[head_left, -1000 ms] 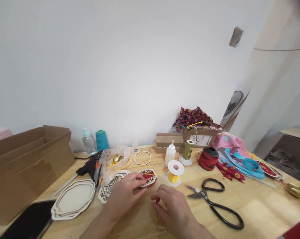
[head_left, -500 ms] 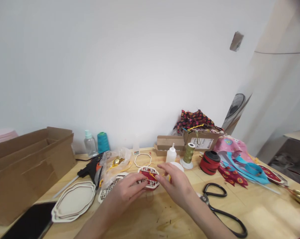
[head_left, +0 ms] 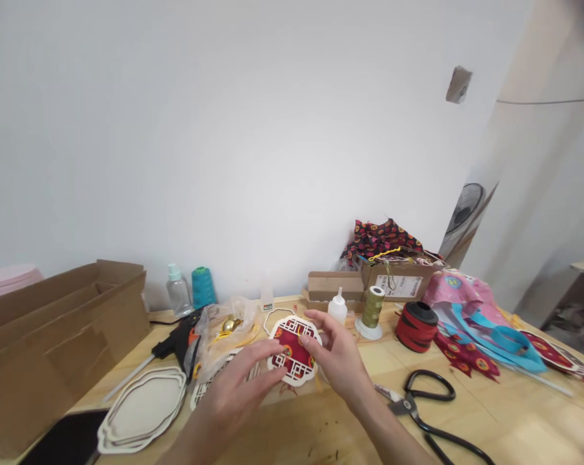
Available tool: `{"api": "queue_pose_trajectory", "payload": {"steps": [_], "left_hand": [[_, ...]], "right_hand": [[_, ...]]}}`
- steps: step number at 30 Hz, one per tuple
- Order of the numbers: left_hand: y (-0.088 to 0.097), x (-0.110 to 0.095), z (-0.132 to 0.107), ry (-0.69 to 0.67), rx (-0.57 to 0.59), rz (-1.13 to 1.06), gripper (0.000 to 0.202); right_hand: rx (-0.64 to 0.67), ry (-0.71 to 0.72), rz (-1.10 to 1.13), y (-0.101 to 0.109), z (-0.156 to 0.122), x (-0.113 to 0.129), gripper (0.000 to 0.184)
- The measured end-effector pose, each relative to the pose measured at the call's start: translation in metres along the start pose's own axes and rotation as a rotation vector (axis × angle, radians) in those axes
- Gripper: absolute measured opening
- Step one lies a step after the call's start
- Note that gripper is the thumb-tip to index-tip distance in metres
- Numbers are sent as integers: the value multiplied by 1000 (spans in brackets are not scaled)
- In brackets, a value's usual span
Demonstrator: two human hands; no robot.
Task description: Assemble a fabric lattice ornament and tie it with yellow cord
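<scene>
A small lattice ornament, with a white cut-out frame over red patterned fabric, is held up above the table between both hands. My left hand pinches its left edge with thumb and fingers. My right hand grips the right edge, thumb on the front, fingertips at the upper right and partly behind. Another white lattice piece lies partly hidden under my left hand. Just behind the ornament is a thin white outline frame. A white glue bottle stands beyond my right hand.
Black-handled scissors lie at right, near a red thread spool, an olive spool and blue ribbon. At left are stacked white plates, a glue gun, a plastic bag and a cardboard box.
The ornament has been raised and tipped toward me, so its fabric face shows more fully. My right hand has closed onto its right edge. The view has shifted slightly.
</scene>
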State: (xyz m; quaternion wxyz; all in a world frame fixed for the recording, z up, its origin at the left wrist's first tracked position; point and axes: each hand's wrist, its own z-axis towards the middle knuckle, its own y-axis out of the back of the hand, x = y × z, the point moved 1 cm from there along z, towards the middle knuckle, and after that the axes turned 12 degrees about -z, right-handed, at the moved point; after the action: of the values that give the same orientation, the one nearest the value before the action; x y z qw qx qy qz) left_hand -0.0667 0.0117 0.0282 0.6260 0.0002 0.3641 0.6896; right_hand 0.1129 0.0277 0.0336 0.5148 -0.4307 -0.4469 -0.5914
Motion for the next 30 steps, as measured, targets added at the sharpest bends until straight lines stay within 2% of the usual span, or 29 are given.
{"api": "queue_pose_trajectory", "payload": {"steps": [2,3,5,7,9,12,15,20,23,26,30], "left_hand": [[-2,-3,2,167,-129,-142,41],[-4,-4,2,282,-214,-284,45],[-10,-5,3,488,-327,-728,55],[-18,-5,5,656,-281,-1133,56],[-25,-6,5,799,-208,-1290,47],[-29,-7,7,957,-229,-1170,32],[-22,-8,11,1054,-329,-1065,28],[-2,-3,8,1089,-618,-1061,33],[-1,1,-1,1099,-690,-1081,34],[-9,2,-7,1083,-686,-1134,35],[-18,4,-10,1061,-609,-1100,35]], "right_hand": [[-28,-10,168,-1,-2,2,38],[-49,-5,209,-1,-4,3,37],[-92,8,230,-3,-7,4,36],[-126,28,219,-5,-11,5,35],[-143,55,202,-8,-16,7,32],[-153,105,191,-12,-21,7,30],[-133,110,175,-18,-25,1,37],[17,58,-19,-29,-27,-29,53],[55,6,-251,-27,-23,-47,40],[-13,-35,-383,-17,-15,-54,30],[-19,-40,-436,-6,-10,-44,25]]}}
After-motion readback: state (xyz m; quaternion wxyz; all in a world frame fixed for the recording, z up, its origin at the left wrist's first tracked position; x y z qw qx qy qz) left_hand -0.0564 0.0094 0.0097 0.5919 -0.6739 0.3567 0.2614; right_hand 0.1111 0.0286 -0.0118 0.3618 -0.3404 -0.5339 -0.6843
